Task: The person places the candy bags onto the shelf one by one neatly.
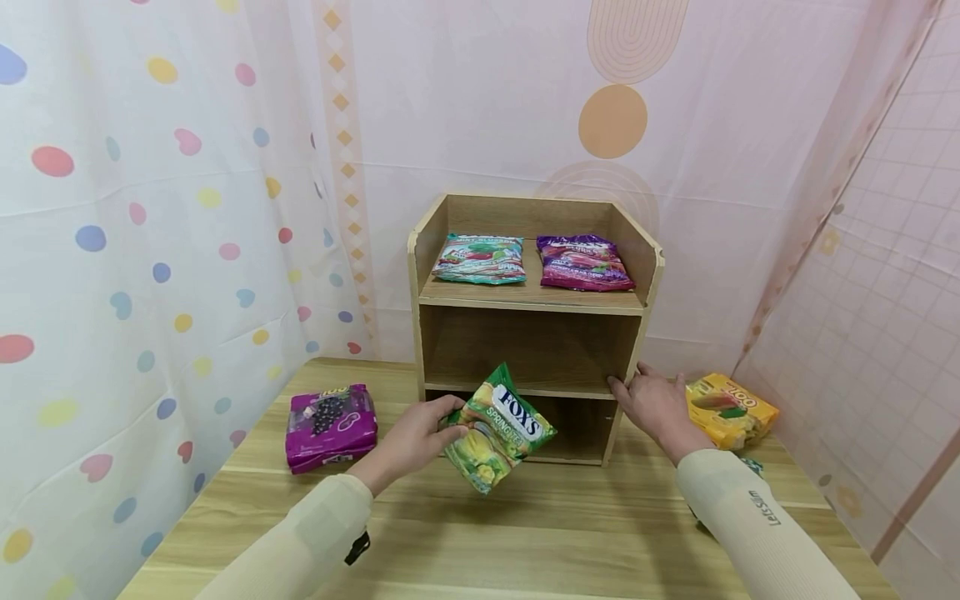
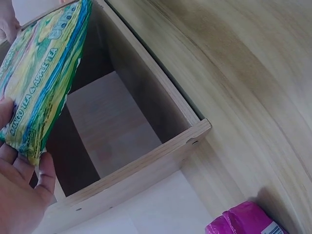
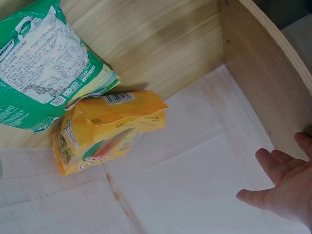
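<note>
My left hand (image 1: 416, 437) pinches a green and yellow Fox's candy bag (image 1: 498, 429) by its left side, tilted in front of the lower part of a small wooden shelf (image 1: 532, 304). In the left wrist view the thumb lies over the bag's face and the fingers are behind its edge. My right hand (image 1: 656, 404) rests with loosely extended fingers against the shelf's right side panel (image 3: 263, 63), holding nothing. On the top shelf lie a teal candy bag (image 1: 480, 259) at left and a purple Fox's bag (image 1: 583, 262) at right.
A magenta pack (image 1: 330, 429) with dark grapes sits left of the shelf. To the right is a yellow mango pack (image 1: 731, 408); beside it lies a green bag (image 3: 44, 73), mostly hidden by my right forearm in the head view. Patterned curtains surround the wooden table (image 1: 525, 533).
</note>
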`<state>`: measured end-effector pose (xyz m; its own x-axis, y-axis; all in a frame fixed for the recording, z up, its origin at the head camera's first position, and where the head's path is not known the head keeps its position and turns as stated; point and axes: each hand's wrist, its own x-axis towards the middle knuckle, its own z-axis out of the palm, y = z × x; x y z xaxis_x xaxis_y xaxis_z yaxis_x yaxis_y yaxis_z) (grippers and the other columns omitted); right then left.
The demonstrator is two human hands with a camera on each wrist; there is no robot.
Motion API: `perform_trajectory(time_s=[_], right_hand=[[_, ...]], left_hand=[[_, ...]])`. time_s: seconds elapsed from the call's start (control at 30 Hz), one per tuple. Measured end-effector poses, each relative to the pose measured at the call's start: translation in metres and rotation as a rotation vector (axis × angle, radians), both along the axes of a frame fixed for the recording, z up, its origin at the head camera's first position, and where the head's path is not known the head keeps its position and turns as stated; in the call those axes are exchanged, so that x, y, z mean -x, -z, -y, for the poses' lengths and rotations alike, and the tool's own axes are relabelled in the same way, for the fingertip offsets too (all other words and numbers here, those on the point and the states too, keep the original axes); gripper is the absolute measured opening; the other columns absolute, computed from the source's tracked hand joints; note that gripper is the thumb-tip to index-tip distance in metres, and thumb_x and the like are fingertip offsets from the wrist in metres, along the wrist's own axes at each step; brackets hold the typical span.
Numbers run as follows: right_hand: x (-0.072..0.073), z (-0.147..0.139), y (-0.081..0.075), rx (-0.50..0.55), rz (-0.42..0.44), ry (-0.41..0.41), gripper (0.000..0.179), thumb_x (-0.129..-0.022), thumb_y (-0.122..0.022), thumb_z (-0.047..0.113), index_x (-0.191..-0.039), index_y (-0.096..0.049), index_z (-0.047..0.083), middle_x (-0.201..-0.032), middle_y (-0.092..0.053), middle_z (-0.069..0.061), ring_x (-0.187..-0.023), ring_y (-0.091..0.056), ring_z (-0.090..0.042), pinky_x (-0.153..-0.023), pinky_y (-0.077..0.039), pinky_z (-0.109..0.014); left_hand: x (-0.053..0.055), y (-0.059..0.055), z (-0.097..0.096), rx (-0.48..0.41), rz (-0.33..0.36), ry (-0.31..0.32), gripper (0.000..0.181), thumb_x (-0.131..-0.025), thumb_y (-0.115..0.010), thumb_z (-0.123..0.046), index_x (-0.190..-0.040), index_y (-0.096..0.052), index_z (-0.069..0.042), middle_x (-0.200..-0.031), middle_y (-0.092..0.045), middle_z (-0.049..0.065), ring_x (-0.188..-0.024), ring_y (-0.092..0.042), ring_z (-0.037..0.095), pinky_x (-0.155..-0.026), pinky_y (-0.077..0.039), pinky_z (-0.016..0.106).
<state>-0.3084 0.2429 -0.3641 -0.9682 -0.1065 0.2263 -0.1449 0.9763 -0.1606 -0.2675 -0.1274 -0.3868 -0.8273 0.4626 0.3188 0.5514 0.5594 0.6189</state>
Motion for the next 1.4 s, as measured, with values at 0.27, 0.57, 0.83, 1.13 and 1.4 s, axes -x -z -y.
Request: perform_trajectory(time_s=[0.27, 0.57, 0.83, 1.13, 1.4], right_hand=[[0.0, 0.001, 0.0, 0.007, 0.001, 0.005, 0.056, -0.105, -0.038, 0.04, -0.087, -0.075, 0.001, -0.134, -0.056, -0.026, -0.138, -0.04, -0.037, -0.103, -0.013, -0.078], [-0.001, 0.0, 0.0, 0.006, -0.002, -0.002, 0.055, -0.105, -0.039, 0.039, -0.091, -0.075, 0.0, -0.133, -0.057, -0.025, -0.138, -0.04, -0.037, -0.103, -0.013, -0.078], [0.0, 0.0, 0.0, 0.012, 0.005, -0.004, 0.054, -0.105, -0.039, 0.038, -0.085, -0.074, 0.003, -0.132, -0.059, -0.024, -0.138, -0.04, -0.037, -0.102, -0.012, -0.079], [0.0, 0.001, 0.0, 0.028, 0.016, 0.007, 0.056, -0.105, -0.038, 0.04, -0.082, -0.075, 0.004, -0.135, -0.057, -0.024, -0.139, -0.038, -0.037, -0.103, -0.009, -0.078], [0.001, 0.0, 0.001, 0.005, 0.008, -0.008, 0.052, -0.105, -0.04, 0.038, -0.091, -0.075, 0.003, -0.129, -0.061, -0.022, -0.139, -0.039, -0.037, -0.102, -0.011, -0.079]], left_hand=[[0.003, -0.002, -0.001, -0.05, -0.068, -0.07, 0.024, -0.097, -0.065, -0.016, -0.12, -0.064, -0.006, -0.096, -0.069, -0.001, -0.076, -0.06, 0.007, -0.074, -0.051, 0.034], [0.006, -0.008, -0.005, -0.174, -0.067, -0.182, 0.024, -0.097, -0.066, -0.014, -0.119, -0.063, -0.006, -0.095, -0.069, 0.004, -0.077, -0.06, 0.012, -0.069, -0.051, 0.033], [0.01, -0.016, -0.007, -0.263, -0.069, -0.255, 0.026, -0.098, -0.064, -0.015, -0.121, -0.062, -0.004, -0.094, -0.068, 0.007, -0.067, -0.055, 0.015, -0.058, -0.046, 0.028], [0.014, -0.02, -0.011, -0.318, -0.036, -0.302, 0.027, -0.1, -0.062, -0.018, -0.123, -0.06, -0.005, -0.107, -0.07, 0.008, -0.059, -0.046, 0.013, -0.054, -0.04, 0.027], [0.018, -0.018, -0.02, -0.362, -0.114, -0.381, 0.032, -0.098, -0.065, -0.017, -0.125, -0.06, -0.001, -0.102, -0.07, 0.012, -0.053, -0.044, 0.012, -0.05, -0.04, 0.026]])
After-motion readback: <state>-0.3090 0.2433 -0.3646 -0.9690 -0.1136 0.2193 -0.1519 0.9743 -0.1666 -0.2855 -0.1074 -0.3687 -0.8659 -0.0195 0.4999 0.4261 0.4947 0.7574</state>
